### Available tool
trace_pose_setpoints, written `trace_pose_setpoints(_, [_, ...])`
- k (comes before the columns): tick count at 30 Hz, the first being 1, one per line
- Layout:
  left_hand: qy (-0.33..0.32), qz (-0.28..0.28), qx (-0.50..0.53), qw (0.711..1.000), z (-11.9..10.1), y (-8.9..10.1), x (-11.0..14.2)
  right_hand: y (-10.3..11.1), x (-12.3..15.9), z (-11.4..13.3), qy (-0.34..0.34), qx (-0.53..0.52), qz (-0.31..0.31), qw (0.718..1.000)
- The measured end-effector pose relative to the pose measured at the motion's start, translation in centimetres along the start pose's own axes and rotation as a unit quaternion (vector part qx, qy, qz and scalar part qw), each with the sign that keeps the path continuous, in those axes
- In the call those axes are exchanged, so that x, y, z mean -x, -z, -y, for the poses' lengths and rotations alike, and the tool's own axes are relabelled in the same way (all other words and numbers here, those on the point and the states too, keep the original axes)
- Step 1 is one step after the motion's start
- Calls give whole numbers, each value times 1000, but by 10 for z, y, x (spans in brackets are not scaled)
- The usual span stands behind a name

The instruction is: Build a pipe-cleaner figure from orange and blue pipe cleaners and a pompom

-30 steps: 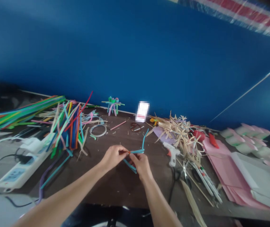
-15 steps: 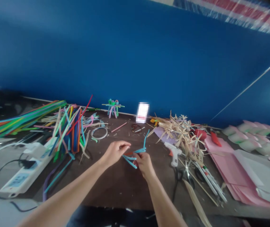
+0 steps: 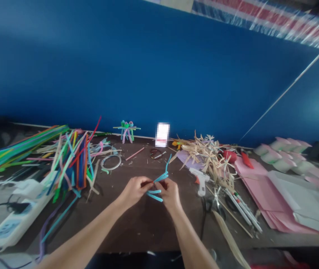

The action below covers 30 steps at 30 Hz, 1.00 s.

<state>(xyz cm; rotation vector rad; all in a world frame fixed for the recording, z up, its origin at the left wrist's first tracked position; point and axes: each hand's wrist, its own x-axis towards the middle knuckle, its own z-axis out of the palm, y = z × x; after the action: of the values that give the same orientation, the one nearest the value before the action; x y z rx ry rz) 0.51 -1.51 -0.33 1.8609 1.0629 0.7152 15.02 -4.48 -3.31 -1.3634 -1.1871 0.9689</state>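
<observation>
Light-blue pipe cleaners (image 3: 162,177), bent and bundled, are between my two hands above the middle of the table. My right hand (image 3: 171,193) grips the bundle, its thumb and fingers closed. One long end sticks up beyond the fingers, and two shorter ends point down between the hands. My left hand (image 3: 135,191) meets the bundle from the left, thumb and fingertips pinched on it. A small reddish bit shows at those fingertips; the fingers hide most of it.
Left lie a heap of coloured pipe cleaners (image 3: 85,164), a power strip (image 3: 16,220) and a clear ring (image 3: 111,162). A pipe-cleaner figure (image 3: 127,130) stands behind. Right are a glue gun (image 3: 201,181), scissors (image 3: 216,201), dried strips (image 3: 209,153) and pink sheets (image 3: 256,190).
My left hand has moved in to the right and its fingertips now pinch at the bundle; before, they were apart from my right hand. The view has shifted slightly right.
</observation>
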Motion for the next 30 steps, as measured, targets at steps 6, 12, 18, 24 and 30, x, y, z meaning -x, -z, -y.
trace_pose_setpoints(6, [15,21,43,999,-5,6,6,17,4,15,-3,-114,-23,993])
trace_pose_setpoints(12, [41,54,102,992,-5,3,8,28,6,29,-65,-248,38,966])
trace_pose_setpoints(18, [46,81,109,990,-13,8,13,30,9,41,-52,-249,53,966])
trace_pose_setpoints(24, [-45,88,-17,995,-24,12,14,24,16,50,-60,-228,79,969])
trace_pose_setpoints(30, [-75,36,-65,994,-39,9,15,10,18,46,-71,-201,32,977])
